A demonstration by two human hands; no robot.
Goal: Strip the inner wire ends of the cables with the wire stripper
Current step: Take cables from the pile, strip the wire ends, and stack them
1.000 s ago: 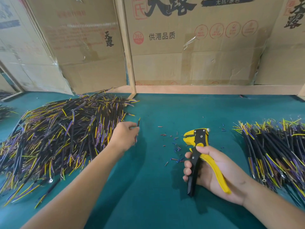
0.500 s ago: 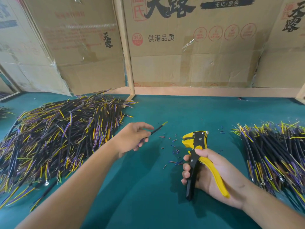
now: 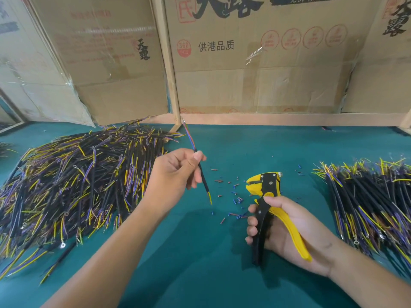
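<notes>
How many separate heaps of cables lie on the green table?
3: a big heap of black cables on the left, another at right, and a sliver of one at the far-left edge, mostly cut off.

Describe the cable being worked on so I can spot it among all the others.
Start at the teal table, between the big pile on the left and the smaller pile on the right. Over the bare middle strip, the left hand pinches one black cable. It is the only cable lifted off the table, standing steeply, with a yellow end down and blue and reddish wires up.
</notes>
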